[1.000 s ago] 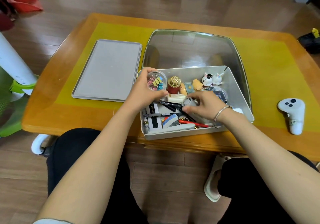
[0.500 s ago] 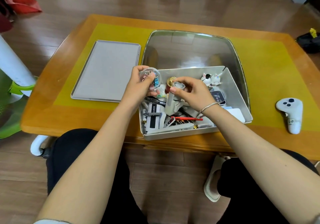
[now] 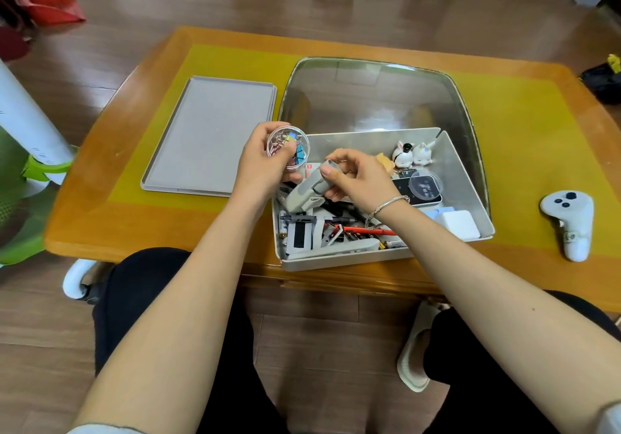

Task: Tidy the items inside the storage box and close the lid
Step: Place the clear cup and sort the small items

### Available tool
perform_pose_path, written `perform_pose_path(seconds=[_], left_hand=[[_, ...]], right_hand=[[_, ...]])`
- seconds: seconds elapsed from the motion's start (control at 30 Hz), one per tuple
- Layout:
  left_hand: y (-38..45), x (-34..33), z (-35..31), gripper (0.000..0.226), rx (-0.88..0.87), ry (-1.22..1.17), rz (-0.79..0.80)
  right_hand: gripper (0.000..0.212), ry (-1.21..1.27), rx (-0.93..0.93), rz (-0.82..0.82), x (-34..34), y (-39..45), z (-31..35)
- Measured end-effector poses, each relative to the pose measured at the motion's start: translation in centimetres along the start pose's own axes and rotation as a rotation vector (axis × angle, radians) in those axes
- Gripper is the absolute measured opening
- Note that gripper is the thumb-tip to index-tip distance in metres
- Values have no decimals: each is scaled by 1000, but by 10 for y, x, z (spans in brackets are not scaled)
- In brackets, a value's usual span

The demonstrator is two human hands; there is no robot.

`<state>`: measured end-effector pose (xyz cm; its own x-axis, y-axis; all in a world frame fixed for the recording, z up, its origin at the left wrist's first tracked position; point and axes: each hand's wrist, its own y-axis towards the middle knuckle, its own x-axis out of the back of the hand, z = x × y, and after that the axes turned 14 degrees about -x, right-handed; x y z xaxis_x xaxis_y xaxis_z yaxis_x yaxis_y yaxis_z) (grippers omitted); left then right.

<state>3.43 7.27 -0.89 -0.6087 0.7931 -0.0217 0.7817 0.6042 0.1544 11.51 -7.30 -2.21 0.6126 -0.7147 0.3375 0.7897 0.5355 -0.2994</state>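
Note:
A grey storage box stands open at the table's near edge, cluttered with pens, batteries, a black-and-white card, a white charger block and two small rabbit figurines. Its flat grey lid lies on the table to the left. My left hand grips a clear round tub of coloured binder clips above the box's far-left corner. My right hand holds a grey stapler-like tool, tilted, over the box's left half.
A shiny metal tray sits behind the box on the yellow mat. A white game controller lies on the table at the right. My knees are just under the table's front edge. A green-and-white stand is at the far left.
My right hand lifted the grey tool out of the box and now tilts it. My left hand raised the clip tub and turned it slightly.

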Motion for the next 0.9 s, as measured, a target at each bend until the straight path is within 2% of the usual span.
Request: perform_pose_path(seconds=[0.1, 0.2, 0.27, 0.37, 0.47, 0.6, 0.67, 0.77, 0.9], left_hand=[[1, 3, 0, 18, -17, -1, -24], [1, 5, 1, 14, 8, -19, -37], [2, 7, 0, 11, 43, -56, -48], [3, 9, -3, 3, 70, -108, -81], [2, 9, -4, 6, 70, -98, -97], [1, 10, -5, 8, 72, -75, -89], [1, 11, -5, 8, 72, -65, -88], [1, 13, -6, 8, 73, -52, -84], [1, 14, -6, 12, 77, -34, -83]], right_hand=[[29, -66, -4, 55, -3, -1, -2], [44, -143, 71, 10, 1, -4, -2], [41, -146, 104, -39, 5, -6, 0], [23, -240, 182, -98, 9, -11, 2], [12, -383, 216, 91, 2, -17, 4], [18, -692, 174, 381, -18, -19, 1], [19, -812, 168, 442, -25, -19, -1], [31, -948, 121, 483, -27, -16, 1], [14, -1016, 130, 473, -29, -18, 3]])
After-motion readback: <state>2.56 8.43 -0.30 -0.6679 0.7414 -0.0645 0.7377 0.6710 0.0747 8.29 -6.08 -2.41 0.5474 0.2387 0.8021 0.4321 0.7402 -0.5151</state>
